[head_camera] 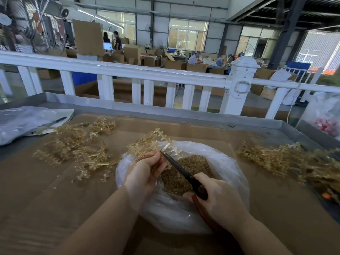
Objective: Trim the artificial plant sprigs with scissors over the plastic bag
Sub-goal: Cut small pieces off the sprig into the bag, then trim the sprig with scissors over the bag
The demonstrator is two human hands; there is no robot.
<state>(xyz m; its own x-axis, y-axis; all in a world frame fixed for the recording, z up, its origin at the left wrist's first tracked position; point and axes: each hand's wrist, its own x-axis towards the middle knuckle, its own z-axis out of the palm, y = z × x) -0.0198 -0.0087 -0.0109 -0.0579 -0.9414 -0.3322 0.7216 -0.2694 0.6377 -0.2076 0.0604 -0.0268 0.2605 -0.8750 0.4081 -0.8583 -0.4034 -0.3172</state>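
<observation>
My left hand (pixel 145 172) grips a tan plastic plant sprig (pixel 152 142) above a clear plastic bag (pixel 228 162) that lies open on the cardboard-covered table. Small tan trimmings (pixel 191 162) fill the bag. My right hand (pixel 217 197) holds dark scissors (pixel 176 166) with reddish-brown handles. The blades point up and left, and their tips meet the sprig just beside my left fingers.
A pile of tan sprigs (pixel 79 146) lies left of the bag, and another pile (pixel 287 161) lies to the right. A crumpled plastic sheet (pixel 24 120) sits at the far left. A white railing (pixel 147 74) borders the table's far edge. Another bag (pixel 325 115) stands at the right.
</observation>
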